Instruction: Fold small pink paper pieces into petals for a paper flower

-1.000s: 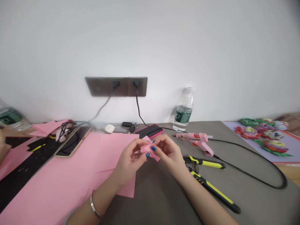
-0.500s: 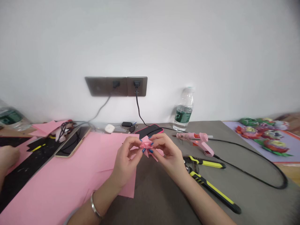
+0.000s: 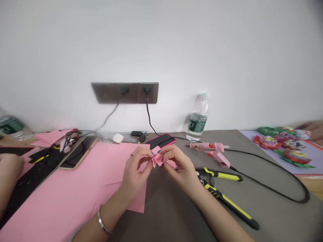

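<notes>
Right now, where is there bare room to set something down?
Grey desktop shows between the pink paper and the yellow-handled pliers, below the hands, and inside the black cable's loop. It's crowded behind the hands, around the pink-cased phone and glue gun.

I log this as a paper-craft workspace. On the table [image 3: 166, 208]: a hot glue gun [image 3: 209, 150], pink paper sheets [image 3: 75, 191], paper flowers [image 3: 282, 148].

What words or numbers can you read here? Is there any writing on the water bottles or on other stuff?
No text here can be read.
The dark green label on the plastic water bottle by the wall has pale print, too small and blurred to read.
The green label on the bottle at the far left edge is too blurred to read as well.
</notes>
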Available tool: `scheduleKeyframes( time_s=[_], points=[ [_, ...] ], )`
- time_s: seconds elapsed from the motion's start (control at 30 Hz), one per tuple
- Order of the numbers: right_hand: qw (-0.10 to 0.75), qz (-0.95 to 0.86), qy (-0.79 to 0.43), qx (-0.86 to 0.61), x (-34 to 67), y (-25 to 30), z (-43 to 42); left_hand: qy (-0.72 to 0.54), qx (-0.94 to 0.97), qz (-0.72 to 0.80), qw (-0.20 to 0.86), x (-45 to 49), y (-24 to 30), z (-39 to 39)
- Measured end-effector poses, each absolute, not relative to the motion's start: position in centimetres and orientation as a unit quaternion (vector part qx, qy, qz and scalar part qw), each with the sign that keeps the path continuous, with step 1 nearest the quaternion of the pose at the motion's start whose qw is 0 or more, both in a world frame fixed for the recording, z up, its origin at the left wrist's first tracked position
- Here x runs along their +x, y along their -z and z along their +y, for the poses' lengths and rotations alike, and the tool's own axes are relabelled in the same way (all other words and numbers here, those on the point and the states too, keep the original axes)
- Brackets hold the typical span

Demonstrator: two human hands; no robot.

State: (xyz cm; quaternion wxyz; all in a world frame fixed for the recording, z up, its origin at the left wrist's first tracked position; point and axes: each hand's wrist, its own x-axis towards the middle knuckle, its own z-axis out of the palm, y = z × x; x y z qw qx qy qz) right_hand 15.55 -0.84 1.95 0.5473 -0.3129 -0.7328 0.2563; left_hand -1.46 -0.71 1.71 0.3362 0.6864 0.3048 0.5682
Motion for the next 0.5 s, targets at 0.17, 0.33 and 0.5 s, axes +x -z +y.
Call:
scheduleKeyframes(
  time_s=[0.17, 0.33, 0.5],
  points=[
    [0.518, -0.716, -0.33, -0.332, 15.36, -1.86, -0.93, -0.579, 0.605, 0.326, 0.439, -1.08, -1.72, -0.88],
    [0.537, -0.641, -0.427, -0.345, 15.03, -1.6, -1.02, -0.537, 0.564, 0.346, 0.524, -1.03, -2.36, -0.91],
    [0.558, -0.593, -0.473, -0.338, 14.96, -1.31, -0.73, -0.482, 0.575, 0.355, 0.558, -1.0, -2.06, -0.81]
  ],
)
